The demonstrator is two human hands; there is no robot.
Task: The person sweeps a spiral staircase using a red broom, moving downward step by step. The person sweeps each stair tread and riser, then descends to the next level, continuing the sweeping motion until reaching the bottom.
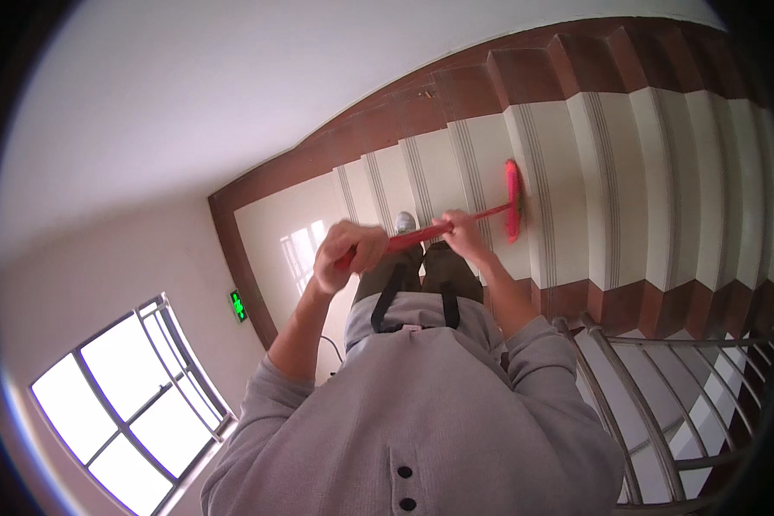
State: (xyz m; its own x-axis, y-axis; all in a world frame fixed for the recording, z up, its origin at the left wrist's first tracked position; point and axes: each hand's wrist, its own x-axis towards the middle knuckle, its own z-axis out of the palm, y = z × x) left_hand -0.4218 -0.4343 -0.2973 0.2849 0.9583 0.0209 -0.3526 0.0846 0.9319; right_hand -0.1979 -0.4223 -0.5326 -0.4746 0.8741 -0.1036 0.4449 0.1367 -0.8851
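My left hand (350,253) is closed around the upper end of a red broom handle (415,239). Further down, my right hand (462,233) grips the same handle. The handle slants away to the right and ends in a broom head (513,187) with pink-red bristles. That head lies across a pale stair tread (492,151), close to the foot of the riser to its right. One light-coloured shoe (405,222) shows on the steps beneath the handle; my other foot is hidden.
Pale steps with dark grooved strips climb to the right, bordered by red-brown tile (529,74). Small debris (427,95) lies on the border near the wall. A metal railing (632,393) stands at lower right. On the left are a window (129,406) and a green lit sign (238,306).
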